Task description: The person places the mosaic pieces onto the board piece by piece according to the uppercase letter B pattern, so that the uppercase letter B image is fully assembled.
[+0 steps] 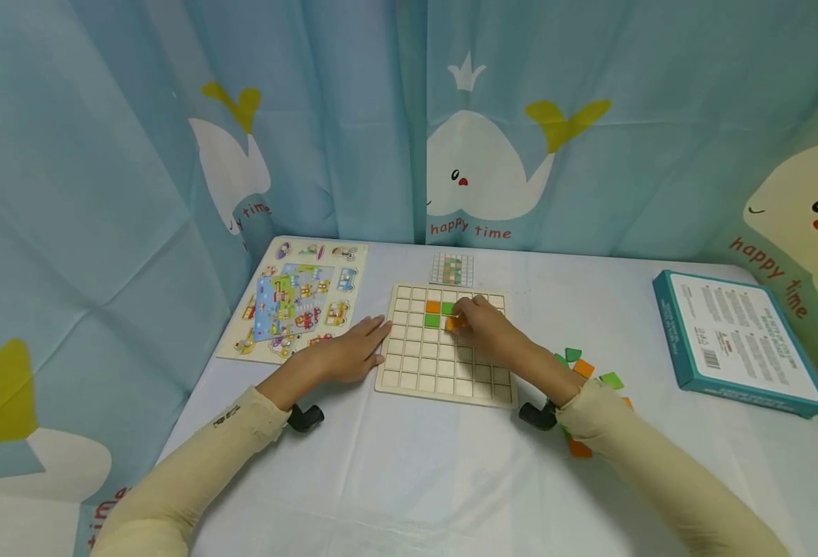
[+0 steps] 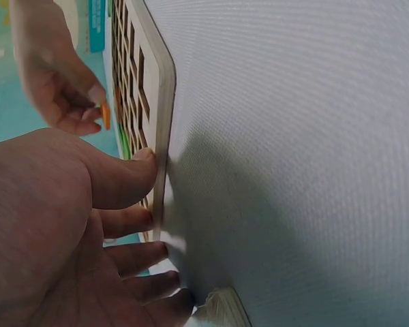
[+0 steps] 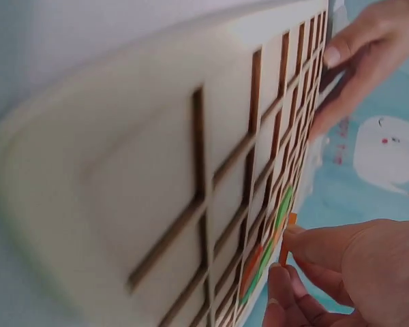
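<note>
A wooden grid board (image 1: 409,371) lies flat on the table in the head view. My right hand (image 1: 487,331) pinches an orange square tile (image 2: 105,114) between thumb and fingers, over the upper middle of the grid. Set in cells beside it are another orange tile (image 1: 433,307), a green tile (image 1: 432,320) and a second green tile (image 1: 447,308). At the board's left edge my left hand (image 1: 354,353) rests with fingers extended. Its thumb (image 2: 133,178) touches the rim in the left wrist view.
Behind the board lies a small pattern card (image 1: 453,269). A picture puzzle board (image 1: 241,340) is at the left. Loose green and orange pieces (image 1: 584,368) lie partly hidden under the right forearm. A teal box (image 1: 743,340) stands at the right, near the curtain (image 1: 381,116).
</note>
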The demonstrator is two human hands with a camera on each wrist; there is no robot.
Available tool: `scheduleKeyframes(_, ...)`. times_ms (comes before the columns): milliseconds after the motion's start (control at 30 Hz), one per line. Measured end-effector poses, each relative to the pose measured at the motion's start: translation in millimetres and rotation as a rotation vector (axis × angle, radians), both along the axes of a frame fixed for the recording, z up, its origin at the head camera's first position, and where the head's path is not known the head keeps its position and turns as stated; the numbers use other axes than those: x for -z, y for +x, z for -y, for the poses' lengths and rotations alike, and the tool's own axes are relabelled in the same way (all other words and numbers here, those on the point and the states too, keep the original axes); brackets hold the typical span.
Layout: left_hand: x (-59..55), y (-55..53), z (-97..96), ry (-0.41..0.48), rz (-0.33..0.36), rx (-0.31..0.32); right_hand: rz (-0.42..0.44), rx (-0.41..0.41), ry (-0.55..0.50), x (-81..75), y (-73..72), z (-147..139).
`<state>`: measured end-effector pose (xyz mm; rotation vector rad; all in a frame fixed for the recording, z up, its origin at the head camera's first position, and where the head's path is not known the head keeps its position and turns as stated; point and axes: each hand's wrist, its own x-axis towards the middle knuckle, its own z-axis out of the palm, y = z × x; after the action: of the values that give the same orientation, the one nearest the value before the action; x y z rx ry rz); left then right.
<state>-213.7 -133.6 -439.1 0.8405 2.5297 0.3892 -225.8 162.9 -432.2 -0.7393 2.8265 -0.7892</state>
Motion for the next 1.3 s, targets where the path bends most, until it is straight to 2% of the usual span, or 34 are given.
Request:
scheduleKeyframes(167,-3.1,1.1,-1.1,-0.008,0.011,-0.008,-0.019,-0.044,-0.008,1.2,2.1,16)
scheduleKeyframes(533,1.2,0.0,0.1,-0.011,-0.006,-0.005,-0.004,-0.043,0.072,6.2,3.1,36)
scheduleKeyframes(733,-1.0,0.1,0.1,0.005,0.003,-0.01,0.006,-0.033,0.077,2.7,6.1,34)
scheduleKeyframes(867,-1.1,-0.7,0.2,0.007,0.006,-0.009,-0.011,-0.068,0.039,-5.4,4.1,16)
scheduleKeyframes(1000,-0.6,-1.7,0.3,0.008,0.002,-0.002,-0.009,-0.056,0.011,-16.7,-0.5,-19)
scheduleKeyframes(1133,-0.1,-1.8,0.1,0.004,0.006,-0.006,0.043,0.021,0.041,-27.4,-0.6,-59)
scheduleKeyframes(1300,-1.1,-1.0,0.6,-0.013,0.01,-0.005,0.141,0.123,0.126,-37.0,8.3,-97)
